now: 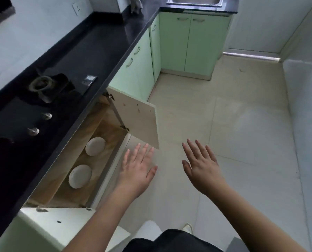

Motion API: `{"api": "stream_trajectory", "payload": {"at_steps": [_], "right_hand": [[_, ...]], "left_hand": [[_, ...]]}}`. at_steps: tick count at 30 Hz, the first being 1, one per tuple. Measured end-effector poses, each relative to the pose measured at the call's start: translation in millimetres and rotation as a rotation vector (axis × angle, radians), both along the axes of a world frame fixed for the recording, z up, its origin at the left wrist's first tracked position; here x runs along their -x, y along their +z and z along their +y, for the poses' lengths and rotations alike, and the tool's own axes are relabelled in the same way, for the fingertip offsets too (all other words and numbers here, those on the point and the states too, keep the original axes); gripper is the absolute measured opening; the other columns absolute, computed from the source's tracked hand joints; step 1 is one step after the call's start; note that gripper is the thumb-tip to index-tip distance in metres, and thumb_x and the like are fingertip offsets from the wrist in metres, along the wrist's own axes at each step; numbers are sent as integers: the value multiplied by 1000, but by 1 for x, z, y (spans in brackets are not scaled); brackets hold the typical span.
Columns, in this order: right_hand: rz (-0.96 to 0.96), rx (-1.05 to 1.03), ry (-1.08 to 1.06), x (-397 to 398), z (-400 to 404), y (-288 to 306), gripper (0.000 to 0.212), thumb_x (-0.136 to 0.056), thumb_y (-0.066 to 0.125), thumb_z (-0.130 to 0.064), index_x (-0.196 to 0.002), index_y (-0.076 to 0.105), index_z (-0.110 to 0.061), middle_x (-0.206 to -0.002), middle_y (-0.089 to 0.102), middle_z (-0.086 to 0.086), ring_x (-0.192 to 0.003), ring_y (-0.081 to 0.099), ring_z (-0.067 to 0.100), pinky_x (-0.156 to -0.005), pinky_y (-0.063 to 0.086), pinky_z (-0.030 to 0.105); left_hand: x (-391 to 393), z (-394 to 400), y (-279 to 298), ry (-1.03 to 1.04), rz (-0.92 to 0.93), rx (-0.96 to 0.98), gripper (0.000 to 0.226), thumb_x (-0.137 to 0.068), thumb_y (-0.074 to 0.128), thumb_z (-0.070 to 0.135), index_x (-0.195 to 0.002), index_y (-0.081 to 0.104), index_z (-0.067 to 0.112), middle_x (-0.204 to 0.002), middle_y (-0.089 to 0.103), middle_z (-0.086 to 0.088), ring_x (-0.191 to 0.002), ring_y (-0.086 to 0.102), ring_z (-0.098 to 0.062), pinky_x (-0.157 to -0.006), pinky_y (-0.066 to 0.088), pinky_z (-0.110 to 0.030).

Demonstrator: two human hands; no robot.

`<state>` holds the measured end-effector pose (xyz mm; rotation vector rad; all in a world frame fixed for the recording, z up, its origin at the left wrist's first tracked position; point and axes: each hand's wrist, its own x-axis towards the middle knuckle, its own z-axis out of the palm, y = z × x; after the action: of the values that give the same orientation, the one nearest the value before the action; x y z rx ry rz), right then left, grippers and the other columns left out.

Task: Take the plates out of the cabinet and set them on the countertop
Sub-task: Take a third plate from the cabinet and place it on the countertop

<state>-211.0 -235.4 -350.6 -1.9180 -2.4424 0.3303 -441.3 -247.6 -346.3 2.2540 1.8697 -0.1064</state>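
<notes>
Centrally, both hands are held flat with fingers straight and slightly spread, holding nothing. The left hand (pixel 139 168) hovers in front of the open cabinet (pixel 104 124), its fingertips close to the lower corner of the far cabinet door (pixel 137 119); the right hand (pixel 202 164) is to its right, over the pale floor (pixel 242 124). Two white plates lie on the cabinet's wooden shelf, left of the left hand and apart from it: the near plate (pixel 79 176) roughly level with the palm, the far plate (pixel 95 146) level with the fingertips. Above the cabinet runs the black countertop (pixel 97 44), bearing a gas stove (pixel 42 88). A second open door (pixel 60 219) lies nearest the viewer, and a sink (pixel 194 1) sits at the far end.
</notes>
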Motion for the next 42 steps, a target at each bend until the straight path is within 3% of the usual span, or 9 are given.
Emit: {"api": "stream_trajectory", "payload": {"at_steps": [10,13,19,22,25,29,33,37,42], "right_hand": [[-16,-18,323,92,99,4,61,-99,11,-49,-155,0,-26,-164,0,-4,-149,-10,17,-120,-10,37],[-28,-3,407,116,125,7,62,-98,9,-50,-156,1,-27,-164,1,-4,-149,-11,17,-120,-10,37],[-12,-6,499,139,173,10,60,-100,10,-51,-155,-2,-29,-163,0,-6,-148,-13,15,-118,-13,34],[3,41,566,151,203,8,60,-100,10,-51,-154,-5,-31,-163,-3,-6,-148,-15,15,-119,-12,36],[5,37,638,166,233,3,60,-100,12,-51,-155,-3,-30,-164,-2,-5,-148,-14,17,-120,-9,39],[-4,30,822,186,282,0,62,-98,6,-53,-155,-1,-29,-164,-1,-4,-149,-12,19,-121,-4,42],[9,26,981,207,316,3,62,-99,8,-51,-156,4,-27,-164,3,-3,-149,-9,20,-121,-4,42],[33,4,1139,232,319,6,60,-101,13,-48,-156,8,-25,-164,6,-3,-150,-4,19,-120,-6,39],[52,22,1300,263,292,2,58,-102,19,-45,-156,13,-22,-163,12,-1,-150,2,21,-121,-2,39]], "left_hand": [[93,42,-23,258,22,-34,71,-94,-2,64,-157,-5,33,-167,-7,7,-149,-19,-13,-115,-19,-38],[113,52,-29,322,-18,-43,72,-93,-1,64,-158,-5,31,-166,-9,8,-143,-25,-8,-112,-23,-35],[141,64,-33,483,0,-73,67,-98,11,58,-156,-12,32,-163,-21,6,-147,-24,-15,-118,-14,-39],[145,70,-37,575,8,-69,67,-100,17,56,-156,-8,30,-164,-15,4,-150,-17,-20,-122,-3,-44],[141,76,-40,628,63,-31,66,-100,12,56,-155,-10,30,-164,-13,3,-149,-18,-20,-121,-6,-44],[125,91,-34,784,64,-46,66,-100,15,55,-159,11,24,-166,6,-1,-152,-4,-23,-120,1,-47],[116,97,-24,970,76,-34,66,-101,19,55,-159,14,25,-167,7,0,-153,-2,-22,-121,6,-47],[105,86,-14,1093,93,-49,69,-98,14,56,-157,25,22,-165,20,-2,-152,11,-26,-120,15,-50],[99,48,-16,1239,114,-72,69,-99,11,56,-158,23,21,-165,17,-2,-152,9,-23,-119,7,-44]]}}
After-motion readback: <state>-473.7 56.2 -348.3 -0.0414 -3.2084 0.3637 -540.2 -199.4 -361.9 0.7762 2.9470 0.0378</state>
